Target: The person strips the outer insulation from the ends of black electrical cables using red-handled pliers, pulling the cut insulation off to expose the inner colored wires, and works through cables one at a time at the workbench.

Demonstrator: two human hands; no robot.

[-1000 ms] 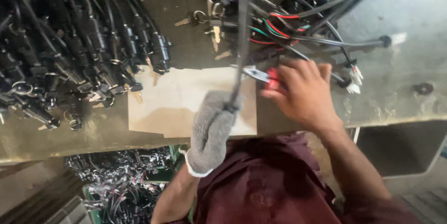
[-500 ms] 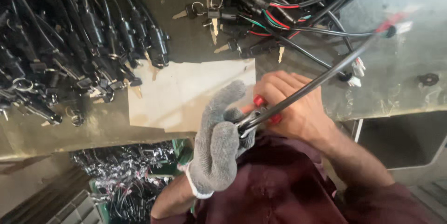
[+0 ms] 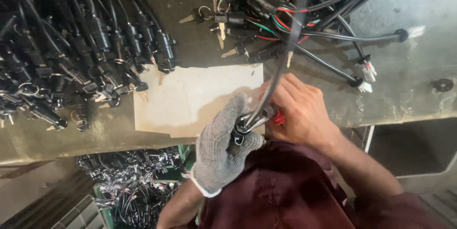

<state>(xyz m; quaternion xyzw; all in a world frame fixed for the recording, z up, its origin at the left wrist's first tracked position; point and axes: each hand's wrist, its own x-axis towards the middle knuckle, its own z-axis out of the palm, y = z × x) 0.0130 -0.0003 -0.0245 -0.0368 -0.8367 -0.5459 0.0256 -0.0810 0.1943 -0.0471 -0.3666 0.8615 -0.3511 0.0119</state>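
My left hand (image 3: 223, 148), in a grey knit glove, grips the end of a black sleeved cable (image 3: 281, 62) just below the table edge. My bare right hand (image 3: 300, 112) holds red-handled pliers (image 3: 259, 119), whose metal jaws close on the cable end at the glove. The cable runs up from the hands to the top of the view. Both hands sit over the near edge of a pale cardboard sheet (image 3: 190, 98).
A heap of black switch-and-cable assemblies (image 3: 71, 53) fills the table's left. Loose keys and red, green and black wired harnesses (image 3: 285, 14) lie at the top centre. White connectors (image 3: 366, 74) rest right. A bin of wired parts (image 3: 128, 181) stands below the table.
The cable has swung from slanting right to nearly upright. Both hands stayed at the table edge, the pliers still at the cable end by the glove.
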